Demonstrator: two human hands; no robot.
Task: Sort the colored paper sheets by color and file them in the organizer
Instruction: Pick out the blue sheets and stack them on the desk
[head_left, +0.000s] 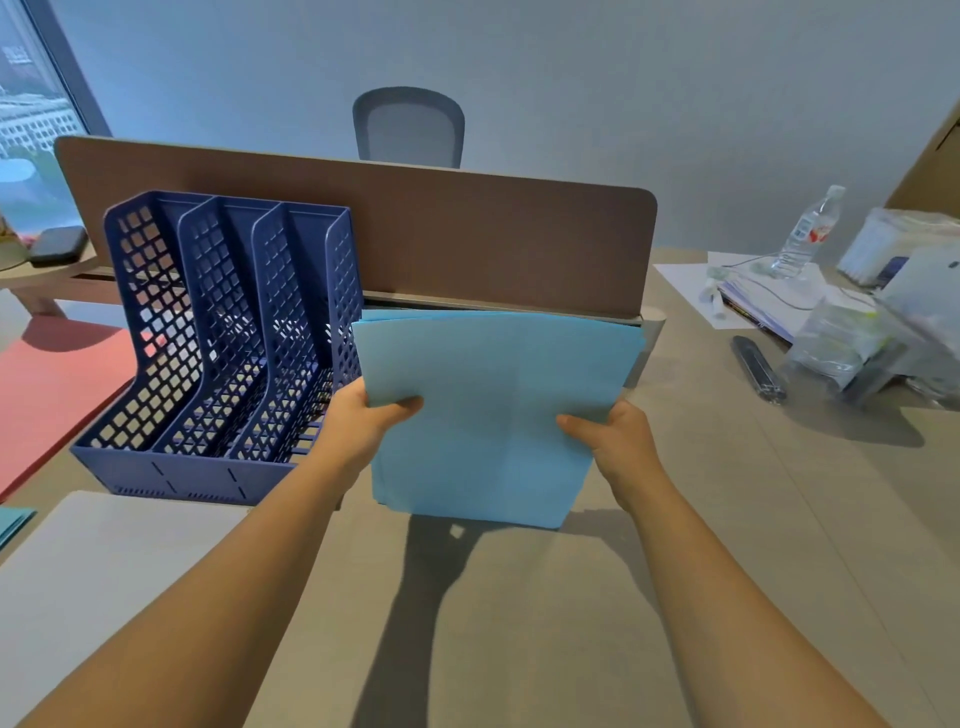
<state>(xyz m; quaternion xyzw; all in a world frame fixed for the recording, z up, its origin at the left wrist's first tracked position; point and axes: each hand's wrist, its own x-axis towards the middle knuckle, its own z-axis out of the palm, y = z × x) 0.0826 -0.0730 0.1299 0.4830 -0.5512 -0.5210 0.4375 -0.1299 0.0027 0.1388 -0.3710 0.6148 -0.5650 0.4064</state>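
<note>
Slippage risk: blue paper stack (488, 410) is held upright above the bench (571, 623), pinched by left hand (358, 421) and right hand (618, 441) fingers; organizer (228, 338) stands left of them. Loose sheets may fan out.

A beige desk (727, 519) is carrying a blue file organizer (223, 332) at left, red sheets (52, 395) lying beside it, a grey sheet (104, 561) nearer, and a water bottle (810, 234), papers (691, 286) and what may be plastic bags (841, 343) sitting at right.

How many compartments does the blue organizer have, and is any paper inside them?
3 in the blue organizer: left, middle, right. All look empty; their floors are partly hidden.
</note>
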